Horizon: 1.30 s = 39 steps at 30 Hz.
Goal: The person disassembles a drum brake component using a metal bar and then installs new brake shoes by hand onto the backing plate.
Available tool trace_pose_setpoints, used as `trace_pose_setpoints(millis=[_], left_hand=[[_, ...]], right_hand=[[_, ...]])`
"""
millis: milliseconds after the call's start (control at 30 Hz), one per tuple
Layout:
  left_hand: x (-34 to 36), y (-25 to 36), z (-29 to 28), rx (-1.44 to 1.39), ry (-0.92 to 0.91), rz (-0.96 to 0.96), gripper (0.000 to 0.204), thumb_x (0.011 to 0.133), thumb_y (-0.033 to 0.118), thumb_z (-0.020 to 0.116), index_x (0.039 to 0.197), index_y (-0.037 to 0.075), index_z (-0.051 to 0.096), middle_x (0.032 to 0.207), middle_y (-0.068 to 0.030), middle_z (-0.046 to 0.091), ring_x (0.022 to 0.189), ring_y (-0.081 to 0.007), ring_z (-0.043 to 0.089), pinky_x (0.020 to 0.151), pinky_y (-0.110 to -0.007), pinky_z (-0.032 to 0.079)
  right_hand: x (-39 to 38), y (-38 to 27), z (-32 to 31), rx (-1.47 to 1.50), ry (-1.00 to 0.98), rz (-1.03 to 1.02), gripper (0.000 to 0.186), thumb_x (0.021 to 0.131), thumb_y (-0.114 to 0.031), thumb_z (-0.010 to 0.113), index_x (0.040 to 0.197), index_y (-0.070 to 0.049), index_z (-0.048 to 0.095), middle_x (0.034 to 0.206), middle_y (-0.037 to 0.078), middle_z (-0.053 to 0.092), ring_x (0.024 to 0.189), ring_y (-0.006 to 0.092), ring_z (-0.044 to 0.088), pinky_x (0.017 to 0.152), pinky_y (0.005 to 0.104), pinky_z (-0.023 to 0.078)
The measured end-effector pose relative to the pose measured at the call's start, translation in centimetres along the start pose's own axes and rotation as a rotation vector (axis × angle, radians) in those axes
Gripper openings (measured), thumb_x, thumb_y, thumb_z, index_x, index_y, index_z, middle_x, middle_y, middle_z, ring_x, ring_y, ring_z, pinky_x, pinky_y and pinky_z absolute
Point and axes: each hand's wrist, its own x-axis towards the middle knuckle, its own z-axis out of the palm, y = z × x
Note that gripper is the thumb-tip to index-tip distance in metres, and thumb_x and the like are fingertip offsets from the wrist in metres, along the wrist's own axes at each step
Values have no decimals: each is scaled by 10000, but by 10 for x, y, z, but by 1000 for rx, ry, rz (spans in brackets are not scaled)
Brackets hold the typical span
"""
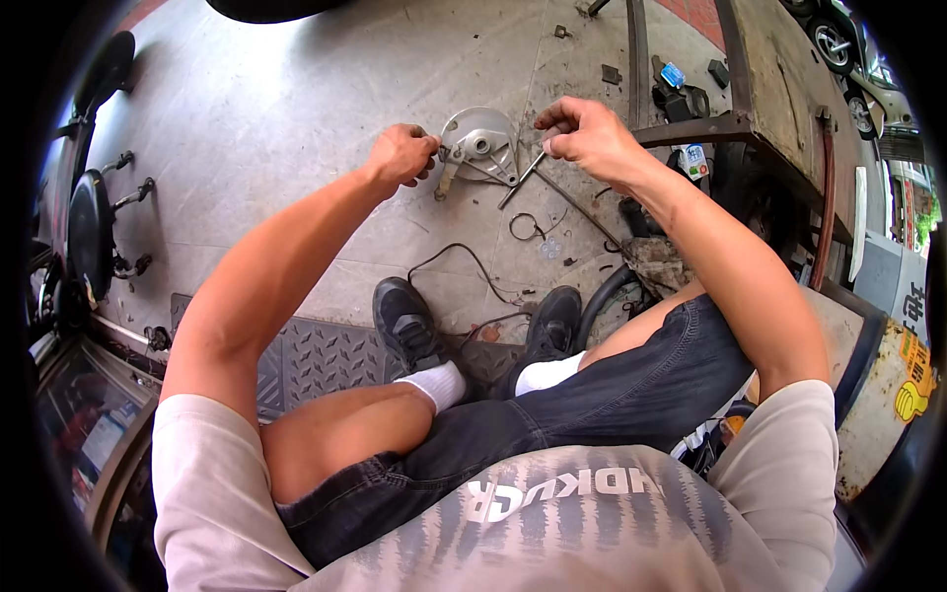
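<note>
Right now the two hands are apart from each other: the left hand [402, 155] is closed on the left edge of one round metal plate [481, 146], which lies at twelve o'clock, while the right hand [582, 138], fingers bent, is at the upper end of a thin metal rod [523, 181]; how firmly it grips, I cannot tell. A second, longer rod [580, 209] runs from near the first toward four o'clock. One wire ring [526, 227] lies just past twelve, on a grey tiled floor [326, 222] scattered with dark bits. Two black shoes [404, 316] rest nearer the person, and one ribbed mat [321, 360] spreads at eight o'clock. Farther out, one worn wooden bench [784, 118] stands at two o'clock, one rust-marked cream container [868, 424] at four, and one glass-fronted cabinet [104, 419] at eight. Two small dark pieces [612, 74] lie at one o'clock.
</note>
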Motion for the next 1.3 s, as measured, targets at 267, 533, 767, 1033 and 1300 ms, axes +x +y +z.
trace_pose_setpoints(millis=[267, 533, 767, 1033, 1300], left_hand=[[0, 11, 10, -138, -109, -73, 305, 1044, 311, 611, 981, 19, 675, 843, -58, 656, 706, -180, 619, 619, -343, 521], [4, 3, 9, 30, -63, 7, 348, 1039, 348, 613, 1008, 15, 705, 841, -61, 662, 693, -177, 621, 601, -352, 524], [6, 5, 11, -1, -68, -15, 380, 1045, 376, 600, 966, 17, 697, 783, -60, 647, 656, -194, 617, 580, -367, 525], [9, 7, 10, -57, -108, -43, 374, 1055, 371, 583, 947, 26, 680, 782, -59, 641, 651, -189, 610, 578, -366, 520], [9, 7, 9, -38, -119, -44, 384, 1056, 386, 577, 945, 33, 680, 795, -60, 645, 656, -189, 609, 587, -369, 522]], right_hand=[[34, 45, 110, 724, 357, 120, 324, 911, -3, 742, 1217, 5, 637, 964, 48, 728, 791, 117, 679, 691, 245, 519], [45, 56, 161, 1060, 591, 177, 351, 890, 44, 719, 1220, 9, 602, 1003, 65, 714, 822, 125, 669, 714, 246, 507], [52, 57, 179, 984, 713, 97, 354, 888, 57, 725, 1211, -6, 597, 997, 62, 714, 826, 128, 665, 744, 245, 498], [45, 58, 177, 1065, 670, 130, 301, 886, 54, 732, 1155, -20, 619, 966, 62, 724, 803, 125, 657, 743, 260, 494], [32, 59, 158, 1375, 400, 221, 194, 941, -34, 712, 1113, -94, 645, 1003, 45, 724, 854, 161, 677, 792, 331, 540]])
